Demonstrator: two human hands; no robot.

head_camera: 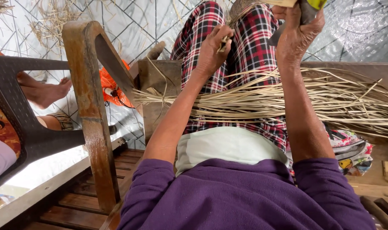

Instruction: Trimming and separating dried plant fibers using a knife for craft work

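My left hand [213, 49] is closed around a thin pale cane strip [223, 41], pinching it above my lap. My right hand [295, 36] grips a knife [307, 10] with a yellow-green handle near the top edge; its dark blade points toward the left hand. A thick bundle of long pale cane strips [288, 102] lies across my lap, over red, black and white plaid trousers [249, 38]. The bundle is tied at its left end and fans out to the right. Purple sleeves cover both upper arms.
A wooden chair arm [89, 98] stands upright on the left. Beside it is a dark plastic chair [19, 110] with another person's bare foot [49, 91] behind it. An orange bag [111, 87] lies on the tiled floor. A patterned cloth [351, 151] sits at right.
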